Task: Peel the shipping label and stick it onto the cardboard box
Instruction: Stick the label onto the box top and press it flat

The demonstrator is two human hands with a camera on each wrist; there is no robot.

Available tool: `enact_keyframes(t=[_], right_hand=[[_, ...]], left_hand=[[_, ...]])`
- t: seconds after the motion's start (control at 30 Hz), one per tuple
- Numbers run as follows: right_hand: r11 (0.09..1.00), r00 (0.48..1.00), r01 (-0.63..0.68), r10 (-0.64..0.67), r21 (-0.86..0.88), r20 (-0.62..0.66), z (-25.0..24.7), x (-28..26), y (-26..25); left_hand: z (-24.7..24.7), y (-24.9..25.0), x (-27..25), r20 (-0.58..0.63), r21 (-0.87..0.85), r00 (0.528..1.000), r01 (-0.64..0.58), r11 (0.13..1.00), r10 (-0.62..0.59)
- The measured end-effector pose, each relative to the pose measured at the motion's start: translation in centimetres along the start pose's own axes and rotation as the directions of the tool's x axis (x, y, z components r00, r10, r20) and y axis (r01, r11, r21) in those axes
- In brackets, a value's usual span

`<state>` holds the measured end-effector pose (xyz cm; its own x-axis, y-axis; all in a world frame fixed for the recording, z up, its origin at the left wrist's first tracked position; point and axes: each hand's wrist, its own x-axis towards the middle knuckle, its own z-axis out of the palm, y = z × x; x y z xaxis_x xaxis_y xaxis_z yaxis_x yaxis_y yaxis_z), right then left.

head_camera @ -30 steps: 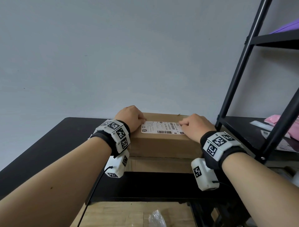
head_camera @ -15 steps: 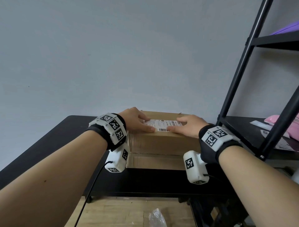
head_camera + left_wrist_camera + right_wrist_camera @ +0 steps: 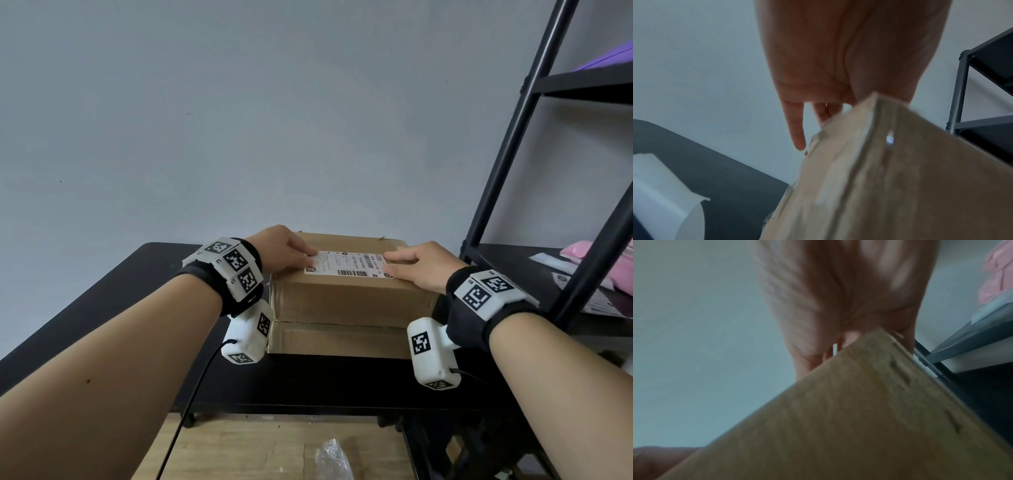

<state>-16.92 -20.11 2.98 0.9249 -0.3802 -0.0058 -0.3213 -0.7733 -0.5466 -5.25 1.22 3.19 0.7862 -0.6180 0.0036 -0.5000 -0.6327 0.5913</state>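
Shipping label (image 3: 346,266): lies flat on top of the upper cardboard box (image 3: 349,298), white, with barcodes and small print, close to the near edge of the lid.
Upper cardboard box: sits on a second cardboard box (image 3: 337,339) of much the same footprint; the pair stands on the black table (image 3: 102,308), in front of the grey wall (image 3: 239,120).
Left hand (image 3: 282,248): fingers stretched out almost straight, tips laid on the left end of the label; it grasps nothing. From the left wrist view the little finger (image 3: 796,129) hangs off the box's edge.
Right hand (image 3: 421,270): palm down, fingers extended and flat over the label's right end and the lid beside it; nothing is held.
Black shelf rack (image 3: 496,164): stands just to the right of the boxes, with pink packets (image 3: 596,251) and printed sheets on its lower shelf.
Below the table: a pale wooden surface (image 3: 239,448) with a crumpled bit of clear plastic (image 3: 330,457).
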Motion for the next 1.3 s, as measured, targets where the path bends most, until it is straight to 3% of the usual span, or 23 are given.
enact_keyframes(t=[0.2,0.37,0.53,0.73,1.07,1.3], right_hand=[[0.998,0.998,-0.009,0.013,-0.061,0.067,-0.4,0.0,-0.4],[0.998,0.999,-0.035,0.036,-0.057,0.008,-0.3,0.8,-0.2],[0.973,0.999,-0.024,0.013,-0.229,-0.046,-0.1,0.3,-1.4],[0.908,0.995,0.098,-0.101,-0.408,0.013,1.1,-0.2,-3.4],[0.974,0.978,0.2,-0.192,-0.103,0.084,2.7,-0.3,-4.9],[0.978,0.985,0.171,-0.172,-0.116,-0.003,2.7,0.6,-3.9]], left_hand=[[-0.2,-0.1,-0.1,0.021,0.037,1.0,0.012,0.999,-0.013],[-0.3,0.0,-0.2,0.021,0.058,1.0,0.021,0.998,-0.022],[0.1,0.1,-0.1,-0.029,-0.006,0.999,0.021,1.0,-0.021],[0.1,-0.1,0.3,-0.033,-0.008,0.999,0.029,1.0,-0.029],[0.3,-0.2,0.4,-0.042,-0.038,0.999,0.009,0.999,-0.01],[0.1,-0.3,0.5,-0.034,-0.013,0.999,0.003,1.0,-0.003]])
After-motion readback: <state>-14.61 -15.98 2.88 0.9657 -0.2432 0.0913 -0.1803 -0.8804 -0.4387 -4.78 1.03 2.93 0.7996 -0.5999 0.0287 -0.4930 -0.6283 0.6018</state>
